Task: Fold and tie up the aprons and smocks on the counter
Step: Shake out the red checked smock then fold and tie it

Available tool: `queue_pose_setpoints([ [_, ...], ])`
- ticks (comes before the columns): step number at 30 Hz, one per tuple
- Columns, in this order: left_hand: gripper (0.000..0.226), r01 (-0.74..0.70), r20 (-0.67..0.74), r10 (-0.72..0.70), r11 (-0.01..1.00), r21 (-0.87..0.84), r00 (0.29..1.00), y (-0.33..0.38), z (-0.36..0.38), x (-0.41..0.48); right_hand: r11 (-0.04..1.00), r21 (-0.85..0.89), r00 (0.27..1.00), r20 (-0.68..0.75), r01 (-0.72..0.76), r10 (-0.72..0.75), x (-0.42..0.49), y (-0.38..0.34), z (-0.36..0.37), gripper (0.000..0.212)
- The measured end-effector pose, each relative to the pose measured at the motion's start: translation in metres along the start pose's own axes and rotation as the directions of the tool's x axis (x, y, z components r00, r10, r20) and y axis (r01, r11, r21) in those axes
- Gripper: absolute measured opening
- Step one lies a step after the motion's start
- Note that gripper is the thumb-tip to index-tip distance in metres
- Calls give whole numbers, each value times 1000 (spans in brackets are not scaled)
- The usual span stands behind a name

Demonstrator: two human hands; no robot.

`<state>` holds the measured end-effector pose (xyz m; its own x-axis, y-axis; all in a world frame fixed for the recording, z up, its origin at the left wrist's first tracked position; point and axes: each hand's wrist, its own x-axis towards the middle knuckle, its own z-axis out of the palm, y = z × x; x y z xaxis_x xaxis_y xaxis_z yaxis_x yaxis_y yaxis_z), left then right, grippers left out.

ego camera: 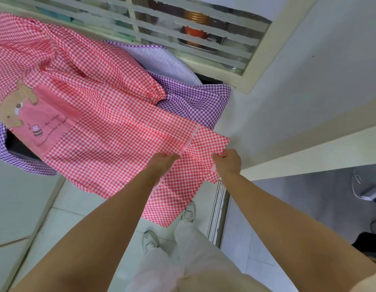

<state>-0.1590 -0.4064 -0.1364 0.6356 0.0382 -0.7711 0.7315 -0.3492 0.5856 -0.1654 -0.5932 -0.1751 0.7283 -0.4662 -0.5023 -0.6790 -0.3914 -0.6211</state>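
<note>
The left hand [163,163] and right hand [228,163] pinched the hem of the red-and-white gingham cloth smock [111,127], atop a purple gingham garment [195,102]; the first fold apparently began, needing an even lift.

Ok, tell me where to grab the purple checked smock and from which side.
Probably best to take the purple smock by its uncovered corner on the right, coming in from that side. The red smock lies over most of it, and that corner is the largest part showing free.
</note>
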Motion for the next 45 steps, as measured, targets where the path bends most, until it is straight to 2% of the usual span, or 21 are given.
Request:
queue_pose_setpoints([
  [2,44,5,-7,-5,1000,-3,1000,-2,0,1,998,49,999,-23,-37,38,-1,1,-4,26],
  [5,45,5,-19,-5,1000,-1,1000,-3,1,1,1000,9,991,133,-30,28,0,3,-3,27],
  [8,46,-22,-21,21,1000,-7,1000,-4,3,0,997,62,981,188,-53,40,-1,-2,-5,29],
  [10,47,-39,-11,39,998,-41,999,-5,1,-5,989,117,949,312,-93,53,-8,-4,-5,30],
  [15,67,-8,43,16,985,-173,999,-14,-10,-25,935,292,797,604,-201,-17,-52,-13,2,34],
  [17,57,-14,25,21,961,-277,999,-19,-18,-33,927,314,743,666,-203,-63,-79,-20,6,26],
  [19,33,-64,-73,43,947,-316,996,-24,-27,-40,923,329,691,715,-199,-106,-101,-24,9,20],
  [21,16,-142,-196,88,948,-286,977,-28,-38,-53,924,318,624,772,-214,-121,-121,-27,10,17],
  [25,16,-261,-362,204,959,-114,909,-48,-73,-78,964,211,468,877,-164,-112,-159,-30,6,50],
  [26,16,-274,-379,226,959,-77,897,-57,-85,-86,971,193,464,879,-138,-109,-169,-30,6,56],
  [27,16,-273,-396,226,960,-66,890,-64,-95,-93,977,180,492,865,-110,-104,-177,-31,4,59],
  [28,14,-284,-422,222,955,-88,879,-70,-106,-102,982,174,561,821,-76,-102,-184,-30,6,58],
  [31,12,-369,-499,222,904,-217,838,-82,-137,-125,976,215,838,536,-20,-101,-190,-32,16,43],
  [33,7,-435,-538,243,860,-265,807,-89,-153,-137,981,194,915,399,-14,-65,-183,-30,24,30],
  [34,5,-460,-537,259,842,-282,803,-91,-159,-144,988,156,925,378,-22,-39,-179,-28,28,24],
  [36,16,-437,-489,267,857,-273,830,-99,-171,-149,999,50,922,386,-19,-2,-174,-24,35,20],
  [37,22,-378,-421,265,901,-214,868,-104,-174,-151,1000,-22,920,391,3,6,-171,-22,38,21],
  [39,20,-176,-224,187,982,67,956,-117,-176,-155,964,-227,926,374,136,-42,-165,-20,44,12],
  [41,18,-91,-233,140,974,208,962,-130,-180,-155,893,-361,921,367,268,-128,-158,-20,51,16],
  [44,20,-147,-353,124,988,-39,927,-143,-185,-147,825,-442,905,385,352,-180,-143,-23,58,39],
  [45,18,-164,-350,123,983,-88,929,-143,-184,-146,803,-467,902,385,371,-193,-138,-23,60,49],
])
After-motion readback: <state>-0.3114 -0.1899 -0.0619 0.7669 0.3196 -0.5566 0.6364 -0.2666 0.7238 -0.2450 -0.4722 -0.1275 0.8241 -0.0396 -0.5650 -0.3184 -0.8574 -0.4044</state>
